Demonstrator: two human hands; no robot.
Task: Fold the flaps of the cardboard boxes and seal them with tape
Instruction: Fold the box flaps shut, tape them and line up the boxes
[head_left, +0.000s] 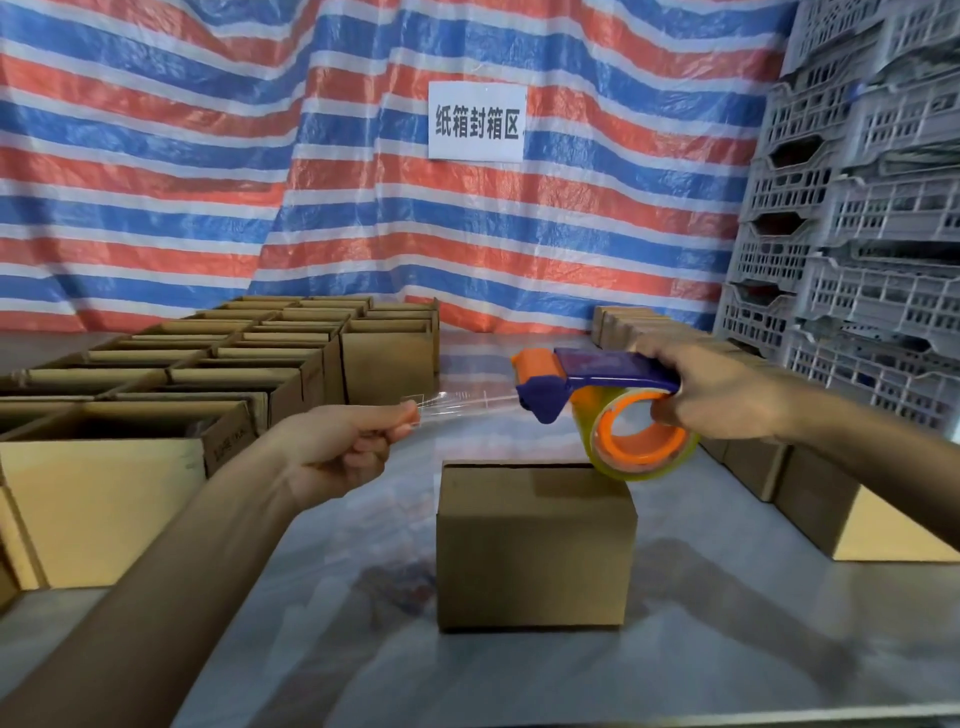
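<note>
My left hand pinches the clear tape strip; my right hand grips the blue-and-orange plastic dispenser. Slack may stick it to itself.

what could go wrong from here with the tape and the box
The clear tape strip hangs in the air between the left hand and the tape dispenser in the right hand, so it may twist or stick to itself. Neither hand holds the box, so it might slide when tape is pressed on.

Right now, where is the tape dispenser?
Head view: the tape dispenser is right of centre, held by the right hand above the closed box, tape stretched to the left hand.
</note>
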